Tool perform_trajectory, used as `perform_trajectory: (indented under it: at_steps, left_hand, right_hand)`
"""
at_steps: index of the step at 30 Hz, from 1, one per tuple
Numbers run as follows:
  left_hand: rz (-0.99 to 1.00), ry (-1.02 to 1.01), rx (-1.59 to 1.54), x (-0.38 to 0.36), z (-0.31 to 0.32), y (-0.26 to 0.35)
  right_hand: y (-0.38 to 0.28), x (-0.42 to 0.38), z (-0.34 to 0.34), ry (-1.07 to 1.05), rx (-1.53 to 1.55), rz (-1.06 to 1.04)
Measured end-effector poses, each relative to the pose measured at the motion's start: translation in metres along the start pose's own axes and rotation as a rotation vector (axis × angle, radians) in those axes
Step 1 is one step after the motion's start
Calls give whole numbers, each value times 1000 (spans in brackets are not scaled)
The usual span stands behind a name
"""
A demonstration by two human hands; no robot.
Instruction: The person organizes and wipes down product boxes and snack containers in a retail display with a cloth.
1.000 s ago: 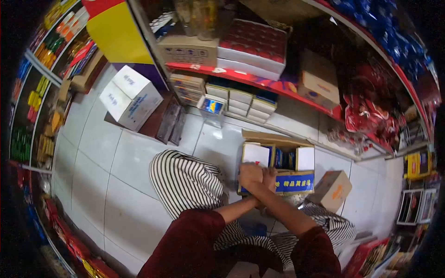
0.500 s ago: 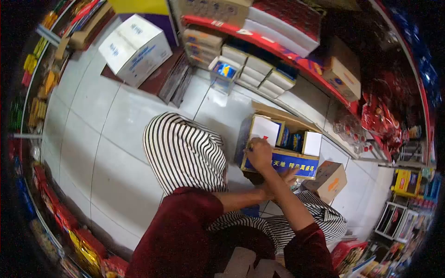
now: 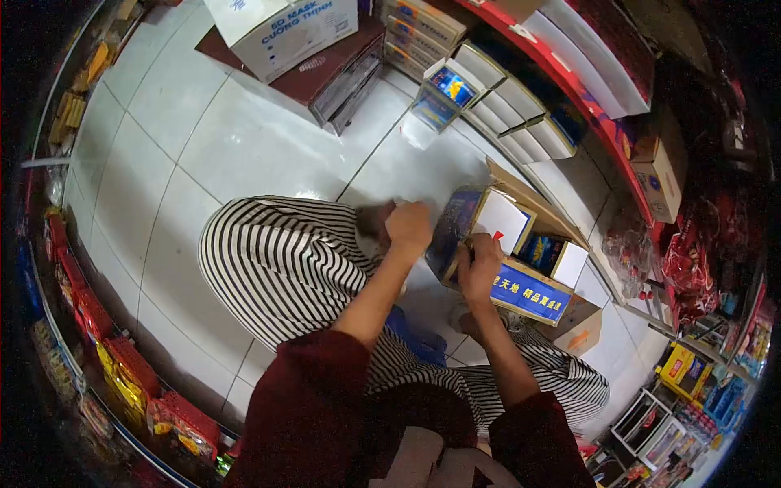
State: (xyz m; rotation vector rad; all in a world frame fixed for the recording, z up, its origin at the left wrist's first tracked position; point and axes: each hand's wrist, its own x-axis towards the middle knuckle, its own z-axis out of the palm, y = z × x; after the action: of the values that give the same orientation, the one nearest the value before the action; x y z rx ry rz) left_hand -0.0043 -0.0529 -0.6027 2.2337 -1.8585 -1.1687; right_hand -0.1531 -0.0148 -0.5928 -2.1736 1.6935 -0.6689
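An open carton (image 3: 530, 294) with a blue front printed in yellow characters stands on the floor. Inside it are a white box (image 3: 501, 218) with a red mark, a smaller white box (image 3: 569, 266) and blue packets (image 3: 538, 250). My right hand (image 3: 480, 264) is closed at the carton's near-left corner, its bent fingers over the white box's edge; what they grip is hidden. Left of the carton, my left hand (image 3: 409, 229) is closed above the floor beside my knee. Whatever is in its fingers is too small to make out.
Beyond the carton runs a red-edged shelf (image 3: 561, 85) with white-topped boxes (image 3: 521, 114) beneath. A clear container with a blue packet (image 3: 447, 88) stands on the tiles. A white mask carton (image 3: 297, 37) sits on a dark red box (image 3: 325, 85). A brown box (image 3: 579, 327) is close by.
My left hand has come out from under my right forearm and moved left, away from the carton. My right hand stays at the carton's corner. The view has shifted.
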Motion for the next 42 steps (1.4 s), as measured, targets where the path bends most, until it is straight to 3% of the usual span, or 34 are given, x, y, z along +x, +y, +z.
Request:
perform_trajectory:
  at_steps: [2,5,8,11,17,20,23,26,29,31,33,35,39,42]
  left_hand:
    - [-46,127,-190,7,47,-22]
    - [8,-43,-423,0,65,-8]
    - [26,85,-783,8,107,-10]
    - [-59,40,-656,2,63,3]
    - [-191,-131,-799,15,64,-2]
    - [-217,-159,-905,42,116,-14]
    - [-250,-132,-719,41,101,-9]
    - [0,-104,-523,49,119,-7]
    - [-116,-21,-674,31,92,11]
    - [49,27,-693,46,103,7]
    - [33,29,-862,51,106,7]
    - [-176,-11,-1180,36,55,13]
    - [-87,193,-462,26,58,-3]
    - [-115,91,-483,17,51,-4]
  right_hand:
    - [1,-1,4,25,-40,-31]
    - [5,-2,5,2,-67,-63]
    - [6,-1,4,1,-97,-78]
    - [4,1,4,2,-87,-68]
    - [9,-2,13,39,-124,-58]
    - [3,0,12,4,-158,-22]
    - [7,-2,15,5,-155,-16]
    - [7,-1,17,41,-148,-25]
    - [3,-1,13,36,-141,-22]
    - [4,-2,14,27,-143,-26]
    - [6,-3,14,29,-152,-33]
    - [6,-2,14,38,-167,-50]
    - [6,-2,15,57,-159,-62]
    - [5,-1,15,52,-153,-57]
